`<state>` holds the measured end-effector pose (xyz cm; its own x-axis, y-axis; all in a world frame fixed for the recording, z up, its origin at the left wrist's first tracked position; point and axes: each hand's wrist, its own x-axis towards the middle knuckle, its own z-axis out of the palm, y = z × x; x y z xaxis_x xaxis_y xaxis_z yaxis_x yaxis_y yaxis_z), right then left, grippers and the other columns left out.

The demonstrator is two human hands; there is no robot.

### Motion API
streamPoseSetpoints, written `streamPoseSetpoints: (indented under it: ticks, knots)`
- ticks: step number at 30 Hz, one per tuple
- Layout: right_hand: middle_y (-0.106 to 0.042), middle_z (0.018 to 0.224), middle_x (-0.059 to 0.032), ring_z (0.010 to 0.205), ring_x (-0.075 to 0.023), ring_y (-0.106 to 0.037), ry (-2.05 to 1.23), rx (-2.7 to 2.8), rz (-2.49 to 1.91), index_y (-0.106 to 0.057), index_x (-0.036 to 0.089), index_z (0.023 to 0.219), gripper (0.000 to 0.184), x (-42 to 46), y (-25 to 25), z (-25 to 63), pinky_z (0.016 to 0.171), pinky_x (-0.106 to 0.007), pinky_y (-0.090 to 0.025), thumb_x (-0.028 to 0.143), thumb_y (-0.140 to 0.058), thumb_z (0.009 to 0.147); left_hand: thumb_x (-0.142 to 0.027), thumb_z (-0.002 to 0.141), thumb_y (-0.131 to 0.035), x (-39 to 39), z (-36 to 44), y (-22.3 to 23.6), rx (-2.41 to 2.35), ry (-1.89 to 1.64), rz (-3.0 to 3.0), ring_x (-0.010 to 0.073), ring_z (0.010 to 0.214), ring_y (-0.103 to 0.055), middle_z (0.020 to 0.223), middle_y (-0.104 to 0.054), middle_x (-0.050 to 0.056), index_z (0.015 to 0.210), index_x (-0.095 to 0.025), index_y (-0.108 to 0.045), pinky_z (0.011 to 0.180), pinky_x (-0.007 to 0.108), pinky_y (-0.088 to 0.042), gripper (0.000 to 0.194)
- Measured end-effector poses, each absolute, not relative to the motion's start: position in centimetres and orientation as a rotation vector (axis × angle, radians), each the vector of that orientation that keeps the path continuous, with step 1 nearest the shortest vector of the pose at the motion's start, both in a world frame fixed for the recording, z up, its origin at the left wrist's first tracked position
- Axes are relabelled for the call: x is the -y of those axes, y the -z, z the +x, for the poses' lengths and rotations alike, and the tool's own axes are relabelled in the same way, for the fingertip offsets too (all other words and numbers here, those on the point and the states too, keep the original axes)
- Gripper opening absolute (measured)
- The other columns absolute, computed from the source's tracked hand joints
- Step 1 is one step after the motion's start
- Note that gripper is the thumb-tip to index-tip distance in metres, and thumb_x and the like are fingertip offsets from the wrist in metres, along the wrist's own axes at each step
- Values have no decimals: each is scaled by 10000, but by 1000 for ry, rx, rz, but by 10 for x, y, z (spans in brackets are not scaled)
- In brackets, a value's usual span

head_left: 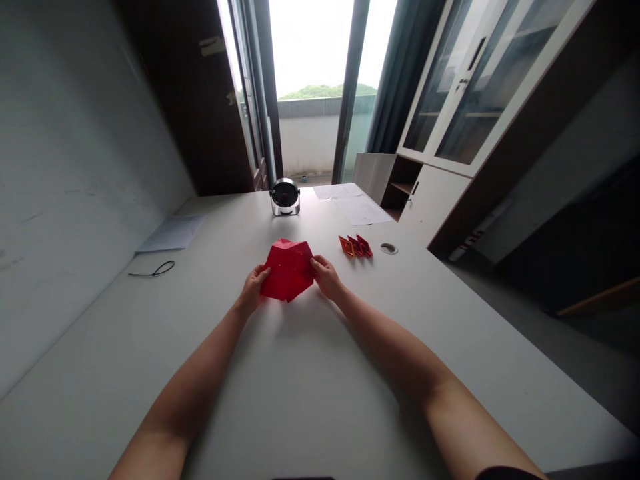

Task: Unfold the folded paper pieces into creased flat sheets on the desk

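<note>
In the head view, the red piece (287,270), a many-sided, faceted form, was at the centre of the frame, just above the table (300,387) or resting on it; which of the two could not be told. The left hand (255,285) pinched its left edge and the right hand (326,275) its right edge, each nearly closed, thumb on the near face and fingers mostly hidden behind. Gripping opposite edges probably steadied it and left its face open to view.

Both arms reached up from the bottom corners, long and only slightly bent, converging on the piece, with the wrists turned inward.

Right of centre, three diamonds (356,246), one orange and two darker red, overlapped in a short row, perhaps set there to be within reach of the right hand. Beside them was a grommet (389,248). The fan (285,196) stood at upper centre, papers (360,205) lay to its right, and at the left were a sheet (173,233) and a black tie (153,269), all apart from the hands.
</note>
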<state>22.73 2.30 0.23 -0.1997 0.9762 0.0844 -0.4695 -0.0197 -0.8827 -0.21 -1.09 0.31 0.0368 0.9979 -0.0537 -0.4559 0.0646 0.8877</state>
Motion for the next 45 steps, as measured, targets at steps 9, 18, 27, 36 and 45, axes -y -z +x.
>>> streamPoseSetpoints:
  ticks: [9, 18, 27, 36, 45]
  knots:
    - [-652, 806, 0, 678, -145, -586, -1452, 1101, -773, -515, 211, 908, 355, -30, 13, 223, 626, -278, -470, 462, -705, 743, -351, 746, -771, 15, 3, -1, -878, -1212, 871, 283, 977, -689, 1136, -716, 154, 1156, -112, -672, 857, 385, -548, 485]
    - [-616, 845, 26, 660, -139, -573, -1259, 1221, -785, -398, 247, 917, 368, -29, 12, 219, 557, -261, -470, 389, -691, 744, -338, 769, -728, 16, 5, -2, -871, -1255, 886, 220, 871, -689, 1012, -740, 106, 1127, -119, -690, 775, 299, -534, 421]
    - [-577, 775, 18, 689, -139, -545, -1245, 1436, -875, -522, 205, 845, 295, -28, 17, 218, 610, -270, -459, 439, -677, 756, -382, 841, -636, 33, 12, -16, -658, -954, 957, 287, 774, -708, 1051, -725, 182, 1363, -117, -534, 668, 386, -551, 595]
    - [-615, 780, 3, 706, -143, -527, -1169, 1516, -902, -623, 200, 852, 298, -24, 14, 218, 648, -272, -428, 495, -612, 817, -467, 806, -647, 36, 12, -13, -702, -895, 913, 342, 791, -697, 1041, -712, 219, 1321, -98, -563, 700, 477, -544, 640]
    - [-654, 813, -11, 742, -157, -551, -1155, 1550, -935, -668, 196, 852, 294, -22, 8, 218, 683, -279, -424, 483, -614, 813, -272, 758, -716, 27, 16, -1, -755, -1066, 823, 267, 1006, -668, 1161, -700, 149, 1157, -108, -674, 923, 378, -508, 434]
